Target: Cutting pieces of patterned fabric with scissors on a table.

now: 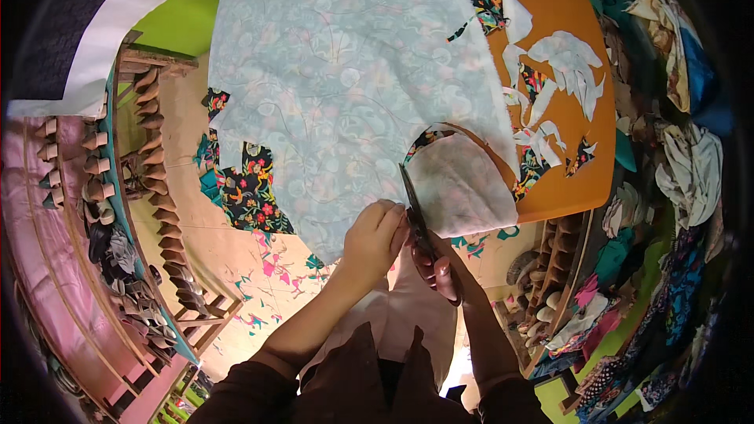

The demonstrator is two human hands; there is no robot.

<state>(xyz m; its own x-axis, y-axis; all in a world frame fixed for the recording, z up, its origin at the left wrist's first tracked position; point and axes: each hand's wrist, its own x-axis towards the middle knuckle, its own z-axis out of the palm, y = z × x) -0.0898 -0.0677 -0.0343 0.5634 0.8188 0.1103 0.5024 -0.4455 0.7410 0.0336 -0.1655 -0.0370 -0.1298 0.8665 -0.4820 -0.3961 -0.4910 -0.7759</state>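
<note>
A large sheet of fabric [314, 71], pale-backed with a faint floral print and curved lines showing, lies over the orange table [561, 192] and hangs past its near edge. My right hand [436, 267] is closed round the handles of dark scissors [411, 198], whose blades point away from me along the cloth. My left hand [377, 232] pinches the near edge of the fabric, just left of the blades. Right of the scissors lies a rounded fabric piece [459, 184], with a curved cut gap along its far side. Whether it still joins the sheet I cannot tell.
Pale and black floral scraps [569, 63] lie on the table's right side. Floor scraps [271, 267] are scattered below. Shelves of shoe lasts [161, 180] stand at left, with more at right. Heaped cloths [691, 173] line the right side.
</note>
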